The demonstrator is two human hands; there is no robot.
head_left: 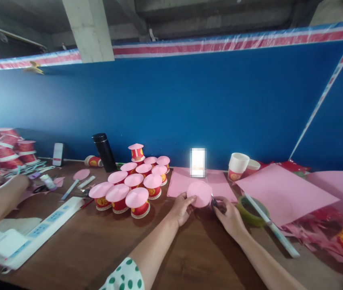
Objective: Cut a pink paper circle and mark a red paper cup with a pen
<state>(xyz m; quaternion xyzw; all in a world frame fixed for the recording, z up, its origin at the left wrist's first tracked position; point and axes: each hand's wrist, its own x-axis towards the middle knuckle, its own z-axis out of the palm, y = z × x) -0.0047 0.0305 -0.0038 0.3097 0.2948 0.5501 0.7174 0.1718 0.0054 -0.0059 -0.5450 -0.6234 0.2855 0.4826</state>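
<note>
Between my two hands is a round pink paper disc (199,194), its left edge pinched by my left hand (183,208). My right hand (225,213) grips a pair of scissors (213,199) with dark handles, the blades at the disc's right edge. Behind the disc lie pink paper sheets (177,183) on the brown table. To the left of my hands stand several red paper cups with cone-shaped pink paper tops (137,197). Close to my right hand is a roll of greenish tape (251,211).
A power strip (49,225) lies at the left, near a co-worker's arm (4,201). Black bottle (104,153), white-and-red cups (238,163), a large pink sheet (289,193) and a long utility knife (283,239) surround the work area. A blue partition (171,104) rises behind.
</note>
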